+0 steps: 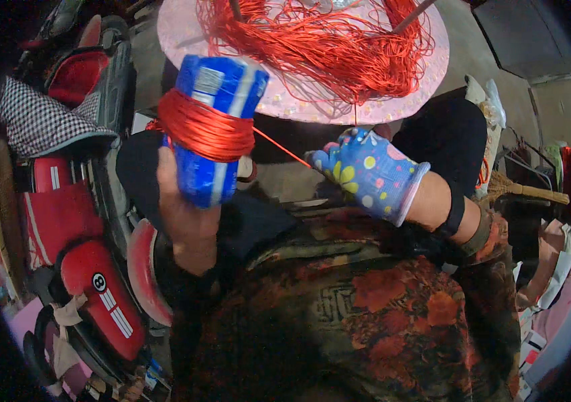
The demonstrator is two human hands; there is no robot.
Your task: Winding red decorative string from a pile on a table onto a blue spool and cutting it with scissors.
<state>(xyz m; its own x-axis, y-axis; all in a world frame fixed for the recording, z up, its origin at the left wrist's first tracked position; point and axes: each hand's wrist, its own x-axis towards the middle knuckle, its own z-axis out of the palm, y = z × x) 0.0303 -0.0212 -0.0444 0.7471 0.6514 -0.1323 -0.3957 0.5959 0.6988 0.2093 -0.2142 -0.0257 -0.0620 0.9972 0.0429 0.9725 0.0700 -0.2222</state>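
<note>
My bare left hand (pixel 190 234) grips a blue packet (pixel 206 182) with a white stripe and a pale label. Many turns of red cord (pixel 210 127) are wound round its middle. From the winding, a taut strand runs right to my right hand (pixel 366 171), which wears a blue dotted glove. The gloved fingers are closed on that strand. Another stretch of cord rises from this hand to a large loose red skein (pixel 326 57). The skein lies on a round pink tabletop (pixel 181 33), around upright rods.
A red ride-on toy car (pixel 101 301) and a checked cloth (pixel 51 120) are at the left. To the right are a straw broom (pixel 527 191), papers and several bags. My dark-clad knees flank the space below the tabletop.
</note>
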